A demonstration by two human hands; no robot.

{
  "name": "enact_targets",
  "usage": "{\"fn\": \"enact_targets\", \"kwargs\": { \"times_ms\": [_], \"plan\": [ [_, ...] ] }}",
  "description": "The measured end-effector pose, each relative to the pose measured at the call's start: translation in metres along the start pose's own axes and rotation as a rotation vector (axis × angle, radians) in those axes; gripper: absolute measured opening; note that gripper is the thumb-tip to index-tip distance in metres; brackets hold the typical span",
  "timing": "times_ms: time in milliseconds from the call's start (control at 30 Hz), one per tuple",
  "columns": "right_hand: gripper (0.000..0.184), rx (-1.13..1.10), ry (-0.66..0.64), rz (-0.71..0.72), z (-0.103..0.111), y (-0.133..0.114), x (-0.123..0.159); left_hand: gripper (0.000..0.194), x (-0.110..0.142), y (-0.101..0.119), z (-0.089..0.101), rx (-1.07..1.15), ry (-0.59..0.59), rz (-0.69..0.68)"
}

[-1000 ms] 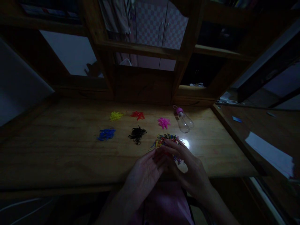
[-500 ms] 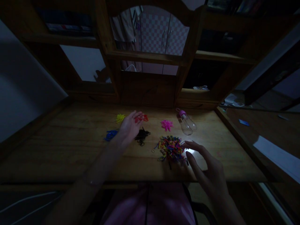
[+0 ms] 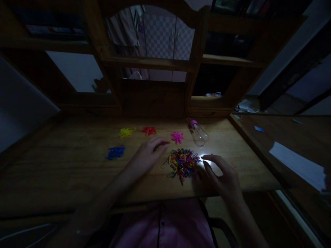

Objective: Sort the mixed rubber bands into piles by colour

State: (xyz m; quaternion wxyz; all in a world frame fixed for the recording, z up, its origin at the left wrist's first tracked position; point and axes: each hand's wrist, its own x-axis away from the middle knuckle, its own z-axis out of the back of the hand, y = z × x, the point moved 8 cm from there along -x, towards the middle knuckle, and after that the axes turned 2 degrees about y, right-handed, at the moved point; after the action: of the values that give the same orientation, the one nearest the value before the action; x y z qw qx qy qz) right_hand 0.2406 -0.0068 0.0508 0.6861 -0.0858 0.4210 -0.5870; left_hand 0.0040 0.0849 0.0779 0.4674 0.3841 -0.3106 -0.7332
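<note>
A mixed pile of small colourful rubber bands (image 3: 183,162) lies on the wooden desk between my hands. My left hand (image 3: 148,153) hovers left of that pile, fingers stretched out and loosely apart, with nothing visible in it. Black bands (image 3: 156,148) show only in part behind it. At the pile's right edge, my right hand (image 3: 226,174) has thumb and index tips drawn close together in a pinch; whatever is between them is too small to make out. Sorted heaps lie farther back: yellow bands (image 3: 126,132), red bands (image 3: 149,131), pink bands (image 3: 177,137) and, at left, blue bands (image 3: 115,152).
A clear bottle with a pink cap (image 3: 199,133) lies behind the mixed pile on the right. Wooden shelving (image 3: 152,63) rises at the desk's back. On the side surface at right are white paper (image 3: 297,164) and a small blue card (image 3: 259,128).
My left hand has moved from the red bands back toward the mixed pile, uncovering the red heap. The right thumb and index finger have drawn closer together. The view has shifted slightly right.
</note>
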Motion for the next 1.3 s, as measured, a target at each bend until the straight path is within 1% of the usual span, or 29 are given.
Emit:
{"fn": "enact_targets", "kwargs": {
  "times_ms": [67, 133, 233, 367, 467, 667, 800, 933, 1033, 1100, 1200, 1300],
  "plan": [
    [0.016, -0.010, -0.026, 0.001, -0.004, 0.002, 0.000, 0.013, 0.017, 0.010, -0.031, -0.082, -0.170, -0.114],
    [0.017, -0.025, -0.040, -0.008, -0.007, 0.003, 0.000, 0.014, 0.032, 0.016, -0.054, -0.133, -0.238, -0.209],
    [0.018, -0.038, -0.042, -0.017, -0.009, 0.001, 0.001, 0.016, 0.040, 0.020, -0.077, -0.177, -0.231, -0.269],
    [0.018, -0.060, -0.025, -0.024, -0.007, -0.002, 0.003, 0.013, 0.036, 0.017, -0.092, -0.255, -0.203, -0.239],
    [0.017, -0.073, -0.021, -0.037, -0.006, -0.003, 0.006, 0.010, 0.033, 0.014, -0.097, -0.285, -0.215, -0.223],
    [0.017, -0.065, -0.002, -0.054, -0.003, -0.005, 0.007, 0.008, 0.032, 0.011, -0.102, -0.272, -0.213, -0.235],
    [0.018, -0.065, 0.001, -0.057, -0.002, -0.006, 0.006, 0.010, 0.031, 0.011, -0.105, -0.285, -0.214, -0.245],
    [0.018, -0.076, -0.005, -0.064, -0.001, -0.007, 0.006, 0.008, 0.032, 0.012, -0.106, -0.330, -0.226, -0.266],
    [0.017, -0.093, -0.015, -0.074, -0.001, -0.008, 0.007, 0.006, 0.030, 0.013, -0.103, -0.334, -0.206, -0.276],
    [0.017, -0.099, -0.015, -0.079, -0.001, -0.009, 0.006, 0.005, 0.028, 0.013, -0.099, -0.290, -0.182, -0.265],
    [0.015, -0.102, -0.019, -0.081, -0.001, -0.009, 0.005, 0.004, 0.023, 0.012, -0.091, -0.161, -0.159, -0.229],
    [0.014, -0.114, -0.025, -0.090, -0.001, -0.011, 0.003, 0.003, 0.017, 0.007, -0.080, -0.005, -0.141, -0.139]
  ]
}}
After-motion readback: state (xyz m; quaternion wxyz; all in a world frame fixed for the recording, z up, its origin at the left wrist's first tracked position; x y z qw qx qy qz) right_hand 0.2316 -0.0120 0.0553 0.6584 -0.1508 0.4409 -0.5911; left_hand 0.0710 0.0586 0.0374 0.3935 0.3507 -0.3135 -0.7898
